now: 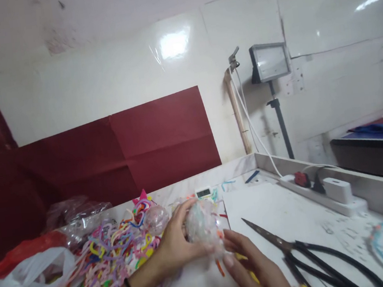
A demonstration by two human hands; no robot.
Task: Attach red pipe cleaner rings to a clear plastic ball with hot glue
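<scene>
My left hand (177, 238) is wrapped around a translucent ball (201, 226) with pale and coloured bits in or on it, thumb in front and fingers over the top. My right hand (253, 266) is at the ball's lower right side, with its fingertips pressed against the edge. A small orange strip (220, 268) hangs below the ball. Motion blur hides the exact contact at the fingertips. Behind my left hand sits another clear round ball (156, 219). A heap of colourful fuzzy stems (110, 251) spreads to the left of my forearm.
Black-handled scissors (288, 245) lie on the right, over a white sheet (255, 205). Beyond are a small digital display (203, 192) and a power strip (349, 208) with a white plug. Plastic bags (30, 284) crowd the left. A lamp (270, 62) stands at the wall.
</scene>
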